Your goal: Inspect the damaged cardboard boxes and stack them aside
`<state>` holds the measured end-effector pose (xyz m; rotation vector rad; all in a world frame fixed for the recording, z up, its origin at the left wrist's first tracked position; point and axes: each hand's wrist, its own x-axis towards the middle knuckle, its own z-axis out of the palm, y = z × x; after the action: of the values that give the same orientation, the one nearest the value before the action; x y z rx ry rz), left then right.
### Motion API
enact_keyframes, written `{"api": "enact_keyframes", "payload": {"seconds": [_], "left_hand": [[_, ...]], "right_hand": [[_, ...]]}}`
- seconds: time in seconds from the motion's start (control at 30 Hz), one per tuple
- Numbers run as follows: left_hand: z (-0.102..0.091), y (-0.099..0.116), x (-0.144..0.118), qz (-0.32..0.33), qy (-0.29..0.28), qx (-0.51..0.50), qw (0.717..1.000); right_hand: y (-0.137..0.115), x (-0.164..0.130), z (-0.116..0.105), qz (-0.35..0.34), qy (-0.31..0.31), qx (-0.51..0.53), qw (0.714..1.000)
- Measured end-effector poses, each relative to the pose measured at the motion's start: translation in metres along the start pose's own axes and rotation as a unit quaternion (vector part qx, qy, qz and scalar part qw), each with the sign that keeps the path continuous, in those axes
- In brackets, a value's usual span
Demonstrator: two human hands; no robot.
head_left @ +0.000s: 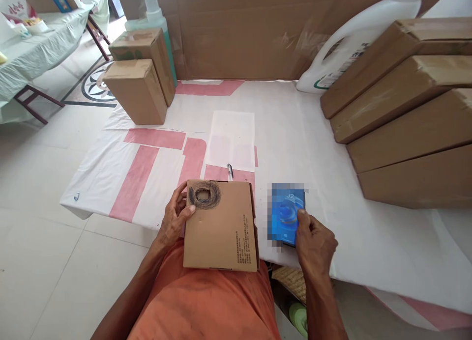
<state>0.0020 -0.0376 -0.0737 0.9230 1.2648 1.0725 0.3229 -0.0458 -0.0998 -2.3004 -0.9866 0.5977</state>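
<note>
Left hand (173, 222) gripping cardboard box (221, 227), closed

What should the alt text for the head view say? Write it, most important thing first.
A person's left hand grips the edge of a small cardboard box with a dark scribbled circle, resting against their lap, while the right hand touches a blue phone on a white and pink table cover. A pen lies beyond the box; stacked cartons stand at right.

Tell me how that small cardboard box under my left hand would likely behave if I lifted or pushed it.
The small cardboard box looks stiff and probably light. It lies flat, so tipping or rolling seems unlikely. It overhangs the table edge, held by the left hand, so a careless push might drop it.
</note>
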Motion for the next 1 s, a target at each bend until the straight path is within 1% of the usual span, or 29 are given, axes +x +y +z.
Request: {"api": "enact_keyframes", "payload": {"seconds": [0.07,0.17,0.3,0.43,0.5,0.53,0.57,0.6,0.63,0.67,0.7,0.73,0.77,0.8,0.83,0.9,0.97,1.0], "left_hand": [[0.0,-0.001,0.0,0.007,-0.004,-0.003,1.0],[-0.001,-0.002,0.001,0.015,-0.008,-0.006,1.0],[-0.003,-0.006,0.001,0.011,-0.003,-0.002,1.0],[-0.007,-0.009,0.002,0.012,0.006,0.005,1.0],[-0.009,-0.009,0.003,0.014,0.011,0.011,1.0],[-0.01,-0.01,0.003,0.015,0.013,0.016,1.0],[-0.01,-0.01,0.002,0.019,0.015,0.022,0.999],[-0.011,-0.011,0.002,0.024,0.019,0.03,0.999],[-0.011,-0.012,0.0,0.032,0.026,0.04,0.998],[-0.012,-0.013,-0.002,0.042,0.034,0.05,0.997],[-0.013,-0.015,-0.005,0.053,0.045,0.06,0.996],[-0.014,-0.017,-0.009,0.065,0.055,0.072,0.994],[-0.016,-0.018,-0.014,0.074,0.06,0.085,0.992],[-0.018,-0.019,-0.02,0.079,0.058,0.098,0.99],[-0.022,-0.02,-0.027,0.077,0.049,0.106,0.99],[-0.03,-0.016,-0.042,0.052,0.024,0.101,0.993],[-0.041,-0.007,-0.056,0.019,0.004,0.055,0.998],[-0.047,0.0,-0.062,0.01,0.001,0.027,1.0]], "right_hand": [[0.001,0.002,0.001,-0.012,0.014,-0.048,0.999],[0.004,0.002,0.003,-0.011,0.032,-0.114,0.993],[0.009,0.0,0.003,-0.039,0.033,-0.163,0.985],[0.006,-0.002,0.001,-0.066,0.034,-0.189,0.979],[-0.002,-0.008,0.0,-0.085,0.06,-0.191,0.976],[-0.008,-0.013,-0.001,-0.106,0.07,-0.174,0.977],[-0.015,-0.02,-0.002,-0.13,0.063,-0.137,0.98],[-0.021,-0.029,-0.003,-0.152,0.025,-0.082,0.985],[-0.027,-0.039,-0.002,-0.168,-0.046,-0.011,0.985],[-0.032,-0.05,-0.001,-0.171,-0.139,0.068,0.973],[-0.036,-0.061,0.001,-0.163,-0.237,0.139,0.948],[-0.037,-0.072,0.005,-0.15,-0.314,0.195,0.917],[-0.037,-0.082,0.008,-0.139,-0.362,0.233,0.892],[-0.035,-0.09,0.012,-0.132,-0.385,0.256,0.877],[-0.032,-0.096,0.014,-0.126,-0.395,0.267,0.87],[-0.026,-0.104,0.015,-0.118,-0.407,0.271,0.864],[-0.024,-0.106,0.009,-0.128,-0.426,0.269,0.854],[-0.027,-0.105,0.005,-0.147,-0.434,0.267,0.848]]}}
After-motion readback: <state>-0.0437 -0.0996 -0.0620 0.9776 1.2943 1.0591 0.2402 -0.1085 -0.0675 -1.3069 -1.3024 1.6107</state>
